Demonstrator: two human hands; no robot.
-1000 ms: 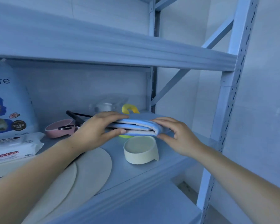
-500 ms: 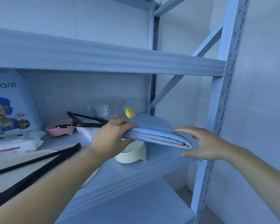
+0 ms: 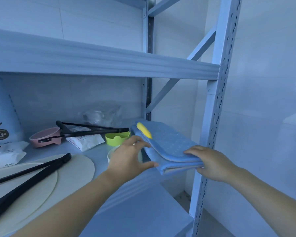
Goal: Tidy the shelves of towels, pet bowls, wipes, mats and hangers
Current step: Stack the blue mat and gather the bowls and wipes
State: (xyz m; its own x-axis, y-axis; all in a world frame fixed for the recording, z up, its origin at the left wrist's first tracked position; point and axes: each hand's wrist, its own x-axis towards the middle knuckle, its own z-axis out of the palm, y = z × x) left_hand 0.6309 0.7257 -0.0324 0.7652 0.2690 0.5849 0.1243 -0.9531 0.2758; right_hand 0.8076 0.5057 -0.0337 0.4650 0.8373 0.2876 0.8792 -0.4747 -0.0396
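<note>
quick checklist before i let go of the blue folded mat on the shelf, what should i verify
1. Both hands on the mat: left hand and right hand grip the blue folded mat: ok.
2. Mat fully over the shelf: near corner seems to overhang the front edge: not ok.
3. Folds aligned: layers stacked evenly: ok.
4. White bowl clear of the mat: hidden by the left hand: cannot tell.
5. Green bowl clear: beside the mat: ok.

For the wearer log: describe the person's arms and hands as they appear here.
Both forearms are bare up to the frame edge, with no sleeve or cuff in view. The left hand and right hand wear no gloves, and no rings, watch, bracelet or markings show. Nails look short and unpainted.
</note>
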